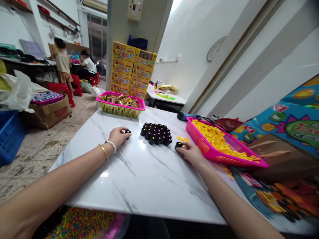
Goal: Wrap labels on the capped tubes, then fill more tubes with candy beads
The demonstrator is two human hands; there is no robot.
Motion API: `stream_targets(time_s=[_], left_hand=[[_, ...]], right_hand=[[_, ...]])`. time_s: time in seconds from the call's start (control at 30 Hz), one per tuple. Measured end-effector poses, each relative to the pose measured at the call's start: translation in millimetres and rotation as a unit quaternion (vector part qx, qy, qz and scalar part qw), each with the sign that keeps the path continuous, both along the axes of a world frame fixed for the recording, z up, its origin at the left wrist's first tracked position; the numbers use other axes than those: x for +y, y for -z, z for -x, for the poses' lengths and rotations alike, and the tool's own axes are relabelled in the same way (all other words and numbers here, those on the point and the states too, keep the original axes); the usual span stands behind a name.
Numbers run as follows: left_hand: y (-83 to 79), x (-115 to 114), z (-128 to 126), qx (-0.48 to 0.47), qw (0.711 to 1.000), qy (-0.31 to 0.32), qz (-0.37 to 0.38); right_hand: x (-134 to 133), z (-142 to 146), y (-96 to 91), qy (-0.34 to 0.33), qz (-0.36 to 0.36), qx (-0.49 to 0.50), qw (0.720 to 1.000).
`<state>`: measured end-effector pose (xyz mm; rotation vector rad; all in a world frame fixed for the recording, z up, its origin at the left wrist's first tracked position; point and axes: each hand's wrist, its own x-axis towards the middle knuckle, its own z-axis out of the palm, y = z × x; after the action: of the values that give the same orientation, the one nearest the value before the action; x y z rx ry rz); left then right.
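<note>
My left hand (117,136), with a bead bracelet and a gold bangle at its wrist, pinches a small black cap (128,134) just above the white marbled table (139,186). In my right hand (191,152) is another black cap (178,145) with a yellow dot on its end, held between thumb and fingers. Between the two hands stands a tight cluster of black caps (157,133), their tops marked with pink or yellow dots. A few yellow plastic pieces (183,139) lie just beyond my right hand.
A pink basket (205,149) of yellow pieces stands at the right, beside blue printed cartons (294,116). At the far left corner sits a pink-and-green basket (121,111) of small filled containers. Yellow boxes (132,69) are stacked behind. Colourful candies (79,223) lie below the near edge; two people are farther back.
</note>
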<state>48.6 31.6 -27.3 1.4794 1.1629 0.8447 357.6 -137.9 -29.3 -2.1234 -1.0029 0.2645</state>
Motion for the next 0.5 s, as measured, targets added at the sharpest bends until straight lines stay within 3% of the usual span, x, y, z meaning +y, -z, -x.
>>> stream_targets(time_s=[0.1, 0.23, 0.33, 0.5], left_hand=[[-0.4, 3.8, -27.5, -0.018, 1.000, 0.011, 0.022], [3.2, -7.7, -53.2, -0.050, 0.994, 0.059, 0.077], [5.2, -17.2, -53.9, -0.078, 0.988, 0.078, 0.112], [1.2, -22.4, -33.7, -0.128, 0.971, 0.125, 0.158]], right_hand=[[20.0, -8.7, 6.2, -0.009, 0.002, 0.018, 1.000], [33.1, -13.3, 14.8, -0.020, -0.012, 0.019, 1.000], [27.6, -15.4, 18.7, -0.032, -0.025, 0.012, 0.999], [5.8, -18.1, 14.0, -0.077, -0.065, -0.032, 0.994]])
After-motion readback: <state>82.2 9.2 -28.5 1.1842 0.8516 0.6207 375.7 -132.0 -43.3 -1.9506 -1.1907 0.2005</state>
